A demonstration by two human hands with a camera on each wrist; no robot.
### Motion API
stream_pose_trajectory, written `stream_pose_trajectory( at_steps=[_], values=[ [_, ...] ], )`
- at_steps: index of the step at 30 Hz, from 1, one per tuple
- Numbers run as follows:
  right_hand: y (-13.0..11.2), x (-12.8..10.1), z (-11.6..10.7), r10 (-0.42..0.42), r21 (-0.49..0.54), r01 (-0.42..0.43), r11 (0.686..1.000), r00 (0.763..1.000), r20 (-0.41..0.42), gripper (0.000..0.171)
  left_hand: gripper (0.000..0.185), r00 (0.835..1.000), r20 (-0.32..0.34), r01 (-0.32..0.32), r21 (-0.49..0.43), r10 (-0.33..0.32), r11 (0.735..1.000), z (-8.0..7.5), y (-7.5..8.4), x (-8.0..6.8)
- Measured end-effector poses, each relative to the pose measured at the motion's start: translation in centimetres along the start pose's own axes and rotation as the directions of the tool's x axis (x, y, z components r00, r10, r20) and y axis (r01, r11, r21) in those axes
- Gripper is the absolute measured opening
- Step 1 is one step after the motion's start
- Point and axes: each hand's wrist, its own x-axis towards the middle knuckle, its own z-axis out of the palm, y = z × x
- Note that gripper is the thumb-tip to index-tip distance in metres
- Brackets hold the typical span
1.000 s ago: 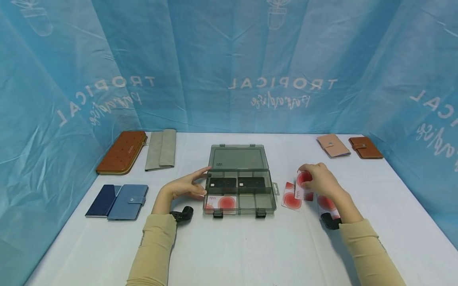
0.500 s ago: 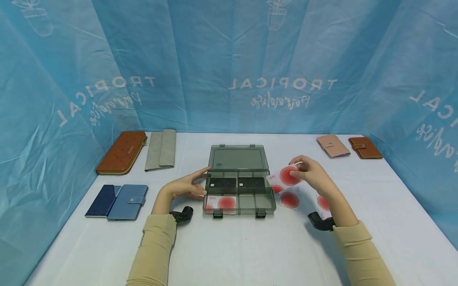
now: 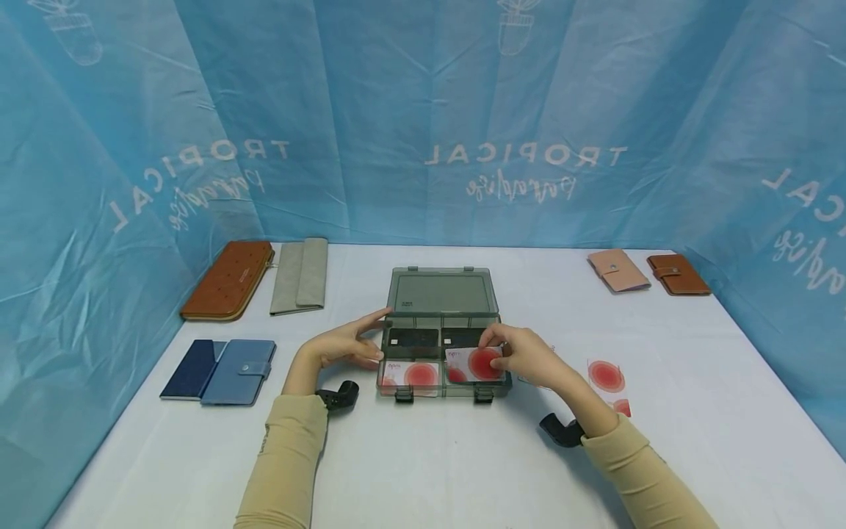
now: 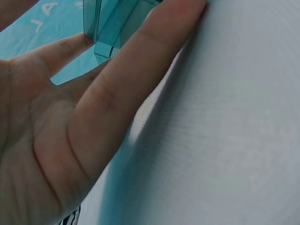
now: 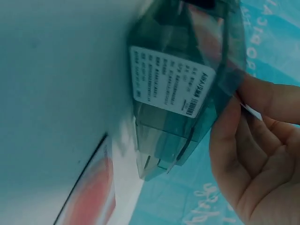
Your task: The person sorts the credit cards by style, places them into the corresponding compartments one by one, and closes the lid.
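A smoky clear plastic box (image 3: 441,294) lies open at the table's centre. Two black cards (image 3: 413,339) fill its back compartments, and a white card with a red circle (image 3: 410,374) lies front left. My right hand (image 3: 500,353) pinches another red-circle card (image 3: 474,364), low over the front right compartment. My left hand (image 3: 370,342) rests straight fingers against the box's left side. In the left wrist view the fingers (image 4: 117,84) reach the box corner (image 4: 105,28). The right wrist view shows the labelled box wall (image 5: 173,89) beside my fingers (image 5: 253,154).
Two loose red-circle cards (image 3: 606,375) lie right of the box. A brown long wallet (image 3: 228,281) and a grey one (image 3: 299,276) sit back left, blue wallets (image 3: 218,361) front left, pink (image 3: 617,270) and brown (image 3: 678,274) wallets back right. Blue sheeting walls the table.
My right hand lifted a red-circle card from the table right of the box and carried it left, down to the front right compartment. The left hand stayed put.
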Motion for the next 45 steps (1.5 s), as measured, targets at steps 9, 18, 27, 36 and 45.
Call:
stream_pose_trajectory(
  at_steps=[9, 18, 27, 36, 45],
  values=[
    [0.5, -0.2, 1.0, -0.326, -0.427, 0.317, 0.847, 0.944, 0.054, 0.017, 0.095, 1.0, -0.001, 0.005, 0.009, -0.005, 1.0, -0.1, 0.0, 0.1],
    [0.7, -0.2, 1.6, -0.327, -0.542, 0.294, 0.788, 0.944, 0.037, 0.021, 0.095, 1.0, 0.002, 0.002, 0.001, -0.002, 1.0, -0.1, -0.1, 0.0],
    [0.7, -0.1, 1.6, -0.37, -0.6, 0.302, 0.741, 0.929, 0.012, 0.013, 0.096, 1.0, 0.002, 0.001, -0.013, -0.001, 1.0, 0.0, -0.1, 0.0],
    [0.8, -0.5, -0.2, -0.315, -0.52, 0.286, 0.805, 0.949, 0.035, 0.018, 0.096, 1.0, -0.004, -0.001, -0.013, 0.001, 1.0, 0.0, -0.1, 0.1],
    [3.5, -1.1, -3.7, -0.177, -0.33, 0.141, 0.933, 0.981, -0.084, 0.023, 0.095, 1.0, 0.003, 0.002, -0.017, -0.001, 1.0, -0.1, -0.1, 0.0]
  ],
)
